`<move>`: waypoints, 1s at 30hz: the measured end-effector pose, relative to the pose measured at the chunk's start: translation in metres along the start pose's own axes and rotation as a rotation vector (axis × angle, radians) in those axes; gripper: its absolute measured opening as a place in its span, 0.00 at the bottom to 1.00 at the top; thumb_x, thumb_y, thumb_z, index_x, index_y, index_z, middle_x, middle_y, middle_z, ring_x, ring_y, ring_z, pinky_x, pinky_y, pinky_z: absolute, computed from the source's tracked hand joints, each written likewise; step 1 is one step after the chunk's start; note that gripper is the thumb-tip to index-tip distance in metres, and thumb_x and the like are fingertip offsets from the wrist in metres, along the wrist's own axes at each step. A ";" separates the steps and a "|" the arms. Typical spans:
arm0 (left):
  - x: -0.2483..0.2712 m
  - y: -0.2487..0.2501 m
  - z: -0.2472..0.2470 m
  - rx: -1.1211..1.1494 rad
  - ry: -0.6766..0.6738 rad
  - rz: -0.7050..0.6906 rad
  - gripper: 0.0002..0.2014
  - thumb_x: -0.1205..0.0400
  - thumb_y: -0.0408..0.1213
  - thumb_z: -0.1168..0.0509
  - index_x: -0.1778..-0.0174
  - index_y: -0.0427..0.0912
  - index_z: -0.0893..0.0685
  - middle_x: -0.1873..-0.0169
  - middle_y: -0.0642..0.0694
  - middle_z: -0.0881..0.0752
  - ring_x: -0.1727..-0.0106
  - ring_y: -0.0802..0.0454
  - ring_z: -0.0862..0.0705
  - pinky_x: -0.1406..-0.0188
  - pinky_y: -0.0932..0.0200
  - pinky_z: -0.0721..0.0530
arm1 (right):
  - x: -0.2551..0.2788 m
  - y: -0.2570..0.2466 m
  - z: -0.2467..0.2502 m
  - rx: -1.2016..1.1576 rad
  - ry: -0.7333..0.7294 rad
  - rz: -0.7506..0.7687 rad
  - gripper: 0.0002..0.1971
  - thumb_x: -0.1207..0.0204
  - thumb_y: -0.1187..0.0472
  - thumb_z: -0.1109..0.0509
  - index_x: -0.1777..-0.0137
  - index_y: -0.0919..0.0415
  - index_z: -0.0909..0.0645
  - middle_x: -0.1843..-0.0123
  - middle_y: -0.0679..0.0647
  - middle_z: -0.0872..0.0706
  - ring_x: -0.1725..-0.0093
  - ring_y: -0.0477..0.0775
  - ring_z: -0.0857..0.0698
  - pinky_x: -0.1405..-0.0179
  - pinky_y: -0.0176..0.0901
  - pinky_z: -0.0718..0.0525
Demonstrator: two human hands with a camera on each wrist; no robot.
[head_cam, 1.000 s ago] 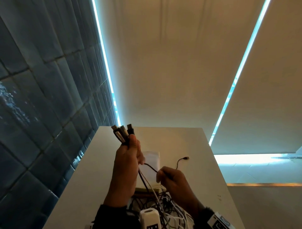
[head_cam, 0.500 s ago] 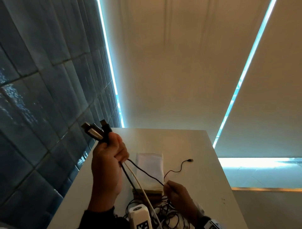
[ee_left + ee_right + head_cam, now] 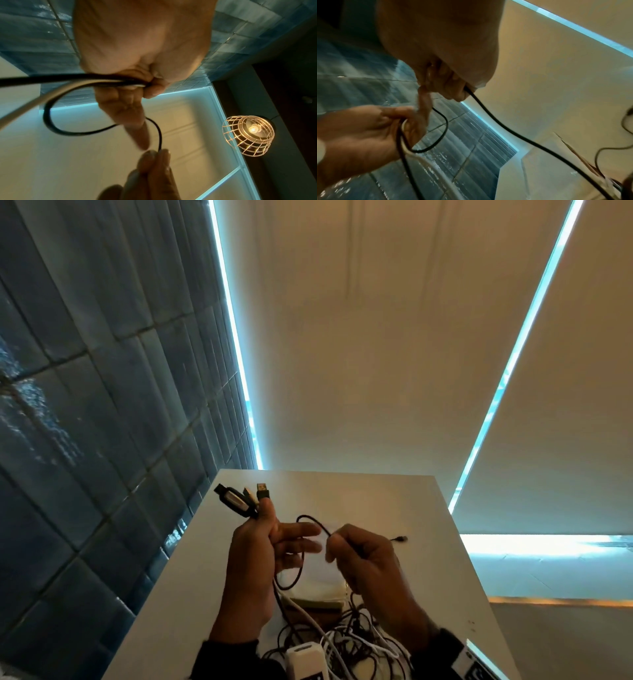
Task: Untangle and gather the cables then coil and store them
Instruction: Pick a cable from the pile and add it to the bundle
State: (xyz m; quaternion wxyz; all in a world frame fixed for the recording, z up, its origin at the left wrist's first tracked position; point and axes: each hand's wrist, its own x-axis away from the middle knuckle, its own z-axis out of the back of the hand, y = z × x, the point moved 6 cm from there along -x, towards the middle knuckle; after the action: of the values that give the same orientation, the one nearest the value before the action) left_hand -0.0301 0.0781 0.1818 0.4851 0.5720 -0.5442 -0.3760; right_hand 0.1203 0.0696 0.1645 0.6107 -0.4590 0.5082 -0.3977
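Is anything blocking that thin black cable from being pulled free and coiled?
Likely yes: the thin black cable, pinched by the right hand, runs down into the tangled pile of black and white cables on the white table.

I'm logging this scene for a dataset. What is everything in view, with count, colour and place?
Plugs: three, dark, sticking up from the left fist.
Thin cable: one, black, looped between both hands.
Cable pile: black and white, tangled at the table's near edge.
Pouch: one, whitish, on the table behind the pile.
Table: one, white.
Lamp: one, wire-caged, lit.
Left hand: grips the plug bundle.
Right hand: pinches the thin cable.
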 end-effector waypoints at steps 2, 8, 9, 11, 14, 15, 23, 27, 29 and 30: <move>0.003 0.001 -0.007 0.065 -0.096 0.062 0.17 0.12 0.49 0.53 0.54 0.42 0.26 0.57 0.33 0.09 0.57 0.38 0.09 0.64 0.51 0.10 | 0.005 -0.004 -0.009 0.027 -0.083 0.021 0.15 0.17 0.65 0.35 0.66 0.58 0.19 0.75 0.40 0.23 0.74 0.37 0.28 0.73 0.26 0.31; 0.012 0.013 -0.012 0.318 -0.109 0.037 0.21 0.20 0.50 0.43 0.76 0.43 0.34 0.79 0.47 0.37 0.77 0.52 0.39 0.80 0.59 0.33 | 0.015 0.017 -0.023 -0.002 -0.254 -0.124 0.13 0.16 0.67 0.37 0.64 0.62 0.22 0.75 0.41 0.23 0.74 0.36 0.24 0.71 0.25 0.25; 0.012 0.016 -0.011 0.323 -0.102 0.015 0.21 0.21 0.50 0.43 0.77 0.44 0.35 0.79 0.49 0.40 0.78 0.54 0.42 0.81 0.60 0.39 | 0.015 0.023 -0.022 0.002 -0.258 -0.142 0.13 0.16 0.68 0.38 0.64 0.64 0.23 0.75 0.40 0.22 0.74 0.35 0.23 0.70 0.24 0.25; 0.013 0.022 -0.008 0.308 -0.093 -0.034 0.21 0.21 0.51 0.43 0.78 0.45 0.35 0.80 0.50 0.41 0.78 0.55 0.44 0.80 0.60 0.44 | 0.013 0.038 -0.017 0.060 -0.249 -0.138 0.13 0.16 0.66 0.38 0.64 0.61 0.22 0.73 0.40 0.22 0.71 0.35 0.25 0.67 0.25 0.26; 0.014 0.028 -0.003 0.311 -0.074 -0.087 0.21 0.21 0.51 0.43 0.78 0.45 0.36 0.81 0.50 0.42 0.79 0.56 0.45 0.81 0.60 0.45 | 0.012 0.070 -0.008 0.143 -0.231 -0.169 0.15 0.17 0.63 0.37 0.66 0.54 0.22 0.71 0.41 0.22 0.67 0.38 0.26 0.63 0.31 0.27; 0.013 0.030 0.000 0.314 -0.069 -0.099 0.22 0.20 0.51 0.43 0.78 0.45 0.36 0.81 0.51 0.42 0.79 0.56 0.46 0.81 0.60 0.45 | 0.013 0.082 -0.005 0.154 -0.216 -0.194 0.15 0.17 0.64 0.36 0.67 0.53 0.23 0.71 0.42 0.23 0.67 0.39 0.26 0.63 0.32 0.26; 0.012 0.036 0.015 0.292 -0.046 -0.150 0.21 0.17 0.50 0.46 0.73 0.43 0.33 0.80 0.51 0.37 0.81 0.57 0.43 0.81 0.60 0.47 | 0.025 0.149 0.013 0.281 -0.042 -0.395 0.15 0.22 0.59 0.35 0.71 0.51 0.21 0.75 0.43 0.23 0.71 0.40 0.27 0.63 0.43 0.28; 0.006 0.026 0.021 0.181 -0.005 -0.133 0.18 0.19 0.49 0.44 0.71 0.42 0.30 0.78 0.49 0.30 0.80 0.57 0.39 0.81 0.62 0.43 | 0.012 0.115 0.020 0.164 0.211 -0.341 0.17 0.21 0.65 0.32 0.72 0.57 0.19 0.80 0.45 0.26 0.77 0.43 0.31 0.74 0.37 0.32; 0.003 0.017 0.021 0.159 0.001 -0.092 0.16 0.20 0.48 0.44 0.69 0.42 0.30 0.76 0.47 0.26 0.79 0.56 0.35 0.79 0.61 0.39 | 0.004 0.083 0.017 0.061 0.231 -0.268 0.15 0.20 0.64 0.32 0.69 0.58 0.17 0.81 0.45 0.29 0.79 0.45 0.34 0.77 0.37 0.35; 0.002 0.012 0.020 0.154 -0.002 -0.065 0.16 0.19 0.47 0.44 0.68 0.42 0.30 0.75 0.46 0.23 0.78 0.56 0.33 0.77 0.60 0.37 | 0.001 0.068 0.012 0.011 0.216 -0.225 0.14 0.19 0.63 0.33 0.68 0.59 0.17 0.81 0.45 0.30 0.79 0.45 0.35 0.78 0.36 0.36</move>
State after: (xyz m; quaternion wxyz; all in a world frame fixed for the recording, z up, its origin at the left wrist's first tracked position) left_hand -0.0519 0.0738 0.1886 0.4269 0.6244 -0.5531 -0.3491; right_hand 0.1339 0.0884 0.0997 0.5065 -0.4641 0.5141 -0.5136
